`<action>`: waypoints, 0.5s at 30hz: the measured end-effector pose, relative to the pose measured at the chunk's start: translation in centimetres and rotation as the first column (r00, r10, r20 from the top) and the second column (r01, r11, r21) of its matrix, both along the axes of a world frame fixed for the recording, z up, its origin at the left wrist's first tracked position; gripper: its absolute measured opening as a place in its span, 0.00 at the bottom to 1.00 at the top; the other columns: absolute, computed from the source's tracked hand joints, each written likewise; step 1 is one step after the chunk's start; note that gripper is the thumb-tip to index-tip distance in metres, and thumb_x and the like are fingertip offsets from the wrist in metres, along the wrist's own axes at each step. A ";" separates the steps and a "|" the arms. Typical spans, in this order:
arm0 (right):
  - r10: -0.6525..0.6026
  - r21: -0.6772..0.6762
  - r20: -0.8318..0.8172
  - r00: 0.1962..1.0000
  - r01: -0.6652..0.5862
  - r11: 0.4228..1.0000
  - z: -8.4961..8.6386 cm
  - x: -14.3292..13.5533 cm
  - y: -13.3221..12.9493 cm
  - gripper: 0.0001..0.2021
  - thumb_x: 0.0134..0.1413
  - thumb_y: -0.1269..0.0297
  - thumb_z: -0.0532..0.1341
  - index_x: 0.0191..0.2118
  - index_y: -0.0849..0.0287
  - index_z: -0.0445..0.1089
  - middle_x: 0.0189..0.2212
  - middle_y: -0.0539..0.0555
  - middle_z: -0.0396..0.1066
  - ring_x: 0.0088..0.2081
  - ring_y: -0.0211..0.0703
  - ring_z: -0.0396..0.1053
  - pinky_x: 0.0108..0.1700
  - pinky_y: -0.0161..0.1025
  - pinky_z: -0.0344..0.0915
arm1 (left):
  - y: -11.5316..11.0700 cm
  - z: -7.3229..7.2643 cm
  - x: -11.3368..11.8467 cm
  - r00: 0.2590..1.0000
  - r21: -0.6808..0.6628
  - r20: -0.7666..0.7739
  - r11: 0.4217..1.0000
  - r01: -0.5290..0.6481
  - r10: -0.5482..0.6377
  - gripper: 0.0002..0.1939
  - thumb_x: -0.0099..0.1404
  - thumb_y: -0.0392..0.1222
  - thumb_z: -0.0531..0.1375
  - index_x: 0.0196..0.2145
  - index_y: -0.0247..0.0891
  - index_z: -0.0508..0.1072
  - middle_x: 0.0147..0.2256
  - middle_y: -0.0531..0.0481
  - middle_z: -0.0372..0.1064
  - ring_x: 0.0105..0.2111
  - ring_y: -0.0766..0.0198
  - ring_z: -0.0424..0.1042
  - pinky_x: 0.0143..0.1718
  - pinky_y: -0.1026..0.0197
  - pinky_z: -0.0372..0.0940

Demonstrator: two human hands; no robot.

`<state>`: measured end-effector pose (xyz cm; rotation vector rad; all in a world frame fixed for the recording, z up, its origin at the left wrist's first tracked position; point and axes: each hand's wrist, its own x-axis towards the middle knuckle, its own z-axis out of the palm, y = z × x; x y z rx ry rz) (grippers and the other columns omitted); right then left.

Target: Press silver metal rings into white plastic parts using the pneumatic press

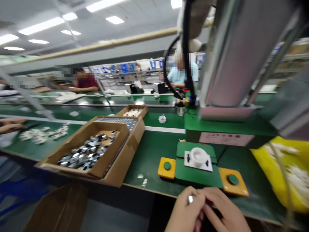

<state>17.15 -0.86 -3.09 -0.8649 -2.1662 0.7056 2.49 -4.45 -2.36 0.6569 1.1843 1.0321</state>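
My left hand is closed around a small shiny metal piece, of which only a bright bit shows between the fingers. Against it presses my right hand, its fingers bent and together; what they hold, if anything, is hidden. Both hands are at the bench's front edge, just before a green press fixture. On the fixture's white plate sits a round white plastic part. Yellow boxes with green buttons flank it, a left button box and a right button box.
A cardboard box of shiny metal sleeves stands left. The press rises behind the fixture. A yellow bag with white parts lies right. One white part lies on the conveyor. Other people work across and at left.
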 end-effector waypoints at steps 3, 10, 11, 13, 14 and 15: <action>-0.056 -0.159 -0.038 0.998 0.049 0.986 1.5 -1.2 -0.2 0.09 0.59 0.67 0.54 0.42 0.54 0.70 0.38 0.55 0.71 0.39 0.39 0.70 0.41 0.32 0.69 | -0.1 0.1 -0.7 0.999 0.041 0.040 0.999 0.026 -0.027 0.21 0.57 0.61 0.57 0.25 0.40 0.61 0.16 0.60 0.55 0.09 0.75 0.49 0.10 0.67 0.39; -0.016 -0.127 -0.025 1.000 0.013 0.992 3.1 -2.1 0.5 0.15 0.60 0.69 0.54 0.51 0.50 0.67 0.42 0.53 0.68 0.44 0.39 0.66 0.48 0.37 0.65 | 0.0 0.6 -1.3 0.979 0.020 0.193 0.997 -0.069 0.063 0.19 0.60 0.57 0.56 0.25 0.39 0.64 0.17 0.57 0.56 0.11 0.75 0.49 0.12 0.67 0.45; -0.012 -0.109 -0.019 1.000 0.010 0.994 3.3 -2.1 0.5 0.15 0.59 0.68 0.54 0.51 0.51 0.67 0.42 0.54 0.68 0.44 0.39 0.66 0.48 0.38 0.64 | -0.1 0.9 -1.4 0.981 0.027 0.183 0.997 -0.072 0.066 0.17 0.60 0.56 0.56 0.26 0.39 0.65 0.18 0.57 0.57 0.11 0.75 0.51 0.13 0.67 0.46; -0.032 -0.116 -0.029 0.999 0.029 0.993 3.4 -2.0 0.5 0.14 0.58 0.66 0.56 0.51 0.53 0.67 0.42 0.55 0.69 0.43 0.40 0.67 0.47 0.38 0.65 | -0.3 1.6 -1.6 0.986 0.042 0.155 0.997 -0.069 0.062 0.14 0.60 0.53 0.57 0.31 0.39 0.68 0.20 0.56 0.59 0.13 0.74 0.53 0.14 0.67 0.48; -0.046 -0.130 -0.038 0.998 0.041 0.991 3.5 -2.0 0.5 0.14 0.58 0.65 0.57 0.50 0.54 0.67 0.40 0.55 0.70 0.42 0.40 0.68 0.46 0.38 0.66 | -0.4 1.9 -1.6 0.989 0.046 0.139 0.997 -0.063 0.056 0.13 0.60 0.52 0.58 0.35 0.39 0.69 0.20 0.56 0.59 0.14 0.74 0.53 0.15 0.67 0.48; -0.060 -0.148 -0.045 0.997 0.053 0.988 3.4 -2.0 0.5 0.14 0.57 0.64 0.58 0.49 0.55 0.68 0.39 0.54 0.71 0.40 0.40 0.68 0.44 0.38 0.66 | -0.5 2.2 -1.6 0.990 0.047 0.128 0.997 -0.059 0.053 0.14 0.59 0.51 0.59 0.38 0.39 0.69 0.21 0.56 0.59 0.14 0.74 0.53 0.15 0.67 0.48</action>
